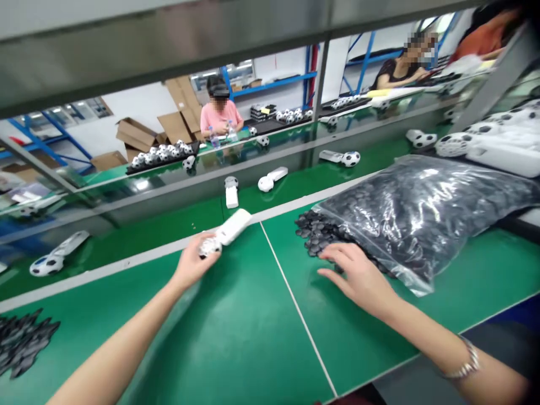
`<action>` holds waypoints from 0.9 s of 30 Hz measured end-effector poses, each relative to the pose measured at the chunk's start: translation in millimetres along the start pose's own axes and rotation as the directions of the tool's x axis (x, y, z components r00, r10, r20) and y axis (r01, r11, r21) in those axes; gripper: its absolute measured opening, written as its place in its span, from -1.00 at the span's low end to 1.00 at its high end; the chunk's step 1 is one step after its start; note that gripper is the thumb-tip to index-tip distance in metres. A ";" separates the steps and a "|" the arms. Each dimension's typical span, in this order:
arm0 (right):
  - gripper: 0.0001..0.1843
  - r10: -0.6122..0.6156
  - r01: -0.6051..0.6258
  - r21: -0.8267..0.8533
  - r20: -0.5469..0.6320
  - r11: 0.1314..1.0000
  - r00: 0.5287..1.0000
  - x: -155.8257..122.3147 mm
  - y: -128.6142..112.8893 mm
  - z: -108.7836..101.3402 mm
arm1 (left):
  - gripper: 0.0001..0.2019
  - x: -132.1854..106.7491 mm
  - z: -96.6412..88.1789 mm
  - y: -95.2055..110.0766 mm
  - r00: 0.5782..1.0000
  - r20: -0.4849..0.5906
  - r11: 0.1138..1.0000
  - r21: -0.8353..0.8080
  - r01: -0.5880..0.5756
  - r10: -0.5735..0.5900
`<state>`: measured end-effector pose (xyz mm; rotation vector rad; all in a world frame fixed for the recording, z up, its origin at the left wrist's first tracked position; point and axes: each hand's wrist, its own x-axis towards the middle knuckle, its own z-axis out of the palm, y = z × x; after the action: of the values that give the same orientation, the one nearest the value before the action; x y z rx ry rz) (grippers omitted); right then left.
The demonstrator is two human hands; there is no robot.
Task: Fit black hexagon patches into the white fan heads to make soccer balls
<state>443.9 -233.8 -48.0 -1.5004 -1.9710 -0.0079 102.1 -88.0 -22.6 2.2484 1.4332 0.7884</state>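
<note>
In my left hand [196, 260] is a white plastic piece with a soccer-ball head [210, 247] and a flat white handle [235, 226] that points away to the upper right. My fingers wrap round the ball end, just above the green tabletop. My right hand [356, 275] is by the near edge of a heap of small black plastic pieces [314, 232]. Its fingers are bent and apart, and nothing shows between them. The heap spills from the mouth of a clear plastic bag [405, 208] filled with more black pieces.
Beyond a pale rail, several soccer-ball pieces [266, 183] lie on the green belt [177, 222]. Flat black parts [25, 337] are piled at the left. White parts [502, 146] fill a tray at the right. Across the line sit co-workers [221, 112]. A metal beam [253, 42] crosses overhead.
</note>
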 end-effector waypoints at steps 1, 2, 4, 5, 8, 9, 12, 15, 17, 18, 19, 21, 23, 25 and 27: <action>-0.75 0.045 -0.049 -0.098 -0.041 0.994 0.998 -9.7 13.4 -2.9 | -0.55 15.7 -7.3 -17.0 0.991 -0.090 0.993 0.065 0.103 -0.097; -0.71 0.077 -0.089 -0.167 -0.074 0.982 0.994 -19.1 25.0 -4.1 | -0.54 30.9 -13.6 -32.8 0.969 -0.155 0.966 0.145 0.214 -0.192; -0.67 0.113 -0.142 -0.245 -0.130 0.959 0.985 -34.7 40.6 -2.7 | -0.54 57.5 -22.6 -57.6 0.922 -0.239 0.901 0.240 0.362 -0.306; -0.66 0.123 -0.160 -0.265 -0.152 0.951 0.981 -40.2 44.2 -0.6 | -0.53 68.8 -24.8 -65.5 0.907 -0.257 0.881 0.258 0.396 -0.333; -0.69 0.138 -0.191 -0.286 -0.195 0.939 0.971 -46.9 43.3 6.8 | -0.39 100.0 -19.8 -67.8 0.884 -0.373 0.830 0.365 0.421 -0.284; -0.70 0.144 -0.196 -0.279 -0.197 0.940 0.970 -46.7 41.2 9.0 | -0.35 111.8 -13.3 -61.2 0.895 -0.397 0.821 0.430 0.376 -0.203; -0.73 0.161 -0.204 -0.236 -0.187 0.950 0.969 -44.5 37.2 13.4 | -0.35 155.7 23.1 -21.1 0.963 -0.249 0.813 0.578 0.066 0.099; -0.73 0.182 -0.224 -0.217 -0.195 0.950 0.964 -45.1 38.7 13.0 | -0.35 208.6 81.0 32.5 0.980 0.015 0.841 0.511 -0.179 0.200; -0.73 0.182 -0.228 -0.213 -0.215 0.950 0.960 -46.7 41.1 9.3 | -0.34 241.7 123.2 62.7 0.970 0.081 0.844 0.479 -0.240 0.230; -0.74 0.182 -0.228 -0.204 -0.222 0.952 0.958 -47.2 42.3 6.6 | -0.34 255.8 142.7 74.5 0.967 0.099 0.850 0.462 -0.255 0.236; -0.75 0.185 -0.229 -0.191 -0.220 0.955 0.958 -47.5 43.2 3.7 | -0.33 267.7 160.0 83.9 0.965 0.110 0.855 0.447 -0.263 0.239; -0.78 0.205 -0.238 -0.161 -0.201 0.958 0.958 -46.9 44.7 -1.9 | -0.36 284.1 186.6 96.8 0.962 0.132 0.869 0.413 -0.272 0.238; -0.80 0.233 -0.259 -0.143 -0.176 0.955 0.956 -45.5 45.5 -5.7 | -0.44 289.9 200.7 104.0 0.960 0.149 0.881 0.385 -0.277 0.236; -0.77 0.241 -0.260 -0.136 -0.138 0.956 0.961 -44.1 45.4 -7.8 | -0.52 284.6 201.9 109.0 0.957 0.160 0.884 0.370 -0.285 0.241; -0.72 0.240 -0.248 -0.126 -0.073 0.961 0.968 -43.6 44.6 -8.7 | -0.56 269.2 190.8 113.9 0.950 0.177 0.879 0.366 -0.305 0.257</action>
<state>492.4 -259.1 -79.1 -1.8021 -1.7579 -0.0786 390.9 107.6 -36.3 2.8033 1.3119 0.4578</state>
